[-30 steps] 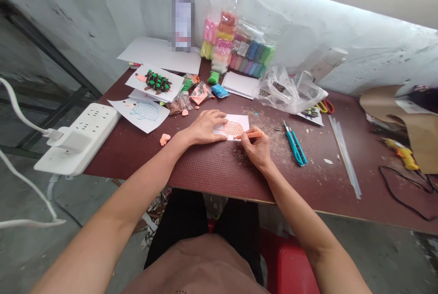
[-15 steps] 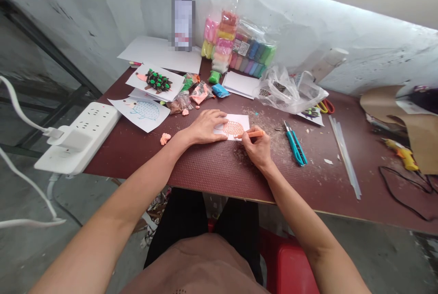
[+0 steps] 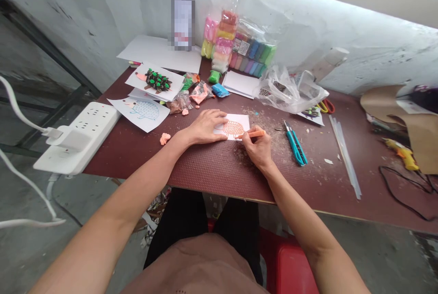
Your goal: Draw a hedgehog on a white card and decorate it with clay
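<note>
A small white paper card lies on the dark red table, with an orange hedgehog drawing on it. My left hand rests flat over the card's left side, fingers stretched out and partly covering it. In my right hand is an orange marker pen, pinched between the fingers, its tip at the lower right of the drawing. To the left lies a lump of peach modelling clay. A teal utility knife lies to the right of my right hand.
A white power strip sits at the table's left edge. Finished hedgehog cards, bagged coloured clay and a clear plastic bag stand behind. Glue sticks and a yellow glue gun lie right.
Almost nothing differs. Both hands keep their places, and the marker pen has shifted only very slightly at the lower right of the drawing.
</note>
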Motion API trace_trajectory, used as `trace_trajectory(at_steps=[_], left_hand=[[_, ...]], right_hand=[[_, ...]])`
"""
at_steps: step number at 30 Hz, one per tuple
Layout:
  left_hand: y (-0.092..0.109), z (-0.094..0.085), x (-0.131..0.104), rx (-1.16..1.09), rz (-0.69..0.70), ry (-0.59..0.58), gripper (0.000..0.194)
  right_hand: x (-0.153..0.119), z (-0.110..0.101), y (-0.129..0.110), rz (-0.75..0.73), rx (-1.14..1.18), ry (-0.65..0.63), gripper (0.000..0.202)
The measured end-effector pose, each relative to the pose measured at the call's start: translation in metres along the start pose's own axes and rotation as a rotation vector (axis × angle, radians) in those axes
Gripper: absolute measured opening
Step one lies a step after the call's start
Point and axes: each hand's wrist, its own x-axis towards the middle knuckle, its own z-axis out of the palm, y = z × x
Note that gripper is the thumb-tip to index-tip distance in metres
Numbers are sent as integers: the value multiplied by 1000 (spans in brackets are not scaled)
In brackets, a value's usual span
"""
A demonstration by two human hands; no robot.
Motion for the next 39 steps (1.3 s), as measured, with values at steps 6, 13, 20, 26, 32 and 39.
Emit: trace_trajectory(at_steps=[6, 13, 20, 26, 32, 39], left_hand=[[-1, 1, 0, 9, 7, 3, 55], [-5, 2, 0, -7, 9, -31, 51], [-9, -4, 1, -42, 13, -88, 54], [-11, -8, 1, -60, 29, -116, 54], [-7, -8, 2, -45, 9, -116, 53], [-10, -5, 2, -47, 18, -92, 51]], right_hand=[[-1, 1, 1, 8, -1, 13, 24], [-1, 2, 2, -59, 13, 101, 23], [-2, 1, -1, -98, 24, 82, 22], [-7, 4, -11, -127, 49, -73, 21], [-7, 11, -12, -106, 66, -109, 21], [-5, 10, -11, -77, 39, -141, 24]])
